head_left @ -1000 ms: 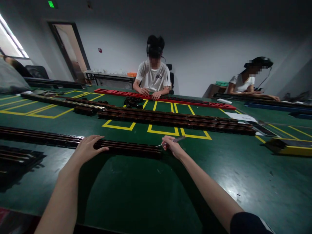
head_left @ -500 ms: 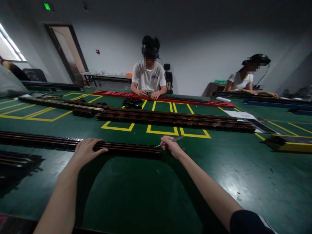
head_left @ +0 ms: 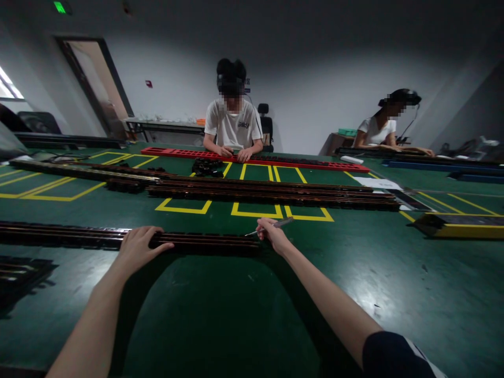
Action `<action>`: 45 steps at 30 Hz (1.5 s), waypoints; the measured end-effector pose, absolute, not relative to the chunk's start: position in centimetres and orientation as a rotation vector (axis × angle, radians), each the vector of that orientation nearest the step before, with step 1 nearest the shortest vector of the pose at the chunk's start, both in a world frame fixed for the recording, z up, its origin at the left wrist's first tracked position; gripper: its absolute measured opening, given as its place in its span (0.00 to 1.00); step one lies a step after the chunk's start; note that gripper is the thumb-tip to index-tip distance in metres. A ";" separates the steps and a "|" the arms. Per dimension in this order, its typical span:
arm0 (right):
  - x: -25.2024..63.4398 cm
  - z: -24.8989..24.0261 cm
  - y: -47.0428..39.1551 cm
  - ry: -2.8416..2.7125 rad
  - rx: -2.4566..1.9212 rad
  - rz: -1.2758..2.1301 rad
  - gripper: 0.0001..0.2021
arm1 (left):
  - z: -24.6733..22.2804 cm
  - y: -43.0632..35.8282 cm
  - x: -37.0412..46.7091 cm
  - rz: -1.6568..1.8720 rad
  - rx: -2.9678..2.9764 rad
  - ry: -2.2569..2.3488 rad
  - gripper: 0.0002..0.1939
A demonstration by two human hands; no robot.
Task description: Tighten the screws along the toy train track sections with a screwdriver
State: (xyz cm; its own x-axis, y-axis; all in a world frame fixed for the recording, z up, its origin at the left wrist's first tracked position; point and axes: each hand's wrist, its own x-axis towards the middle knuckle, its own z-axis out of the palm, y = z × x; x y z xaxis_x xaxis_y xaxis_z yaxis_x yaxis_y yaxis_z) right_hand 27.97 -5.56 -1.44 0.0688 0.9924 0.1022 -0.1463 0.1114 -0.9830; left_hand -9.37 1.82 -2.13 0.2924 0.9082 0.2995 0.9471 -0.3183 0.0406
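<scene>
A long dark strip with copper-coloured bars (head_left: 212, 240) lies across the green table in front of me. My left hand (head_left: 142, 244) is closed over it, fingers on the far side and thumb along the near edge. Close to the strip's right end, my right hand (head_left: 271, 232) pinches a slim grey-handled tool with a thin metal tip (head_left: 284, 222). The tip points left, at the strip's upper face near that end; whether it touches I cannot tell.
More dark strips (head_left: 275, 193) lie across the table's middle, with a dark clump of parts (head_left: 207, 167) behind. A dark piece (head_left: 23, 278) is at near left, a yellow-sided bar (head_left: 464, 227) at right. A co-worker (head_left: 234, 126) handles a red tray (head_left: 173, 153); another person (head_left: 378, 128) works at right.
The whole view has swung slightly, so everything sits a little further left. My left hand keeps its hold on the strip; the tool in my right hand stays by the strip's end.
</scene>
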 end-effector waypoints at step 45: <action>19.1 -1.3 -7.3 -2.282 -1.517 -0.482 0.11 | -2.9 -1.0 -0.5 -0.714 -2.407 -1.398 0.24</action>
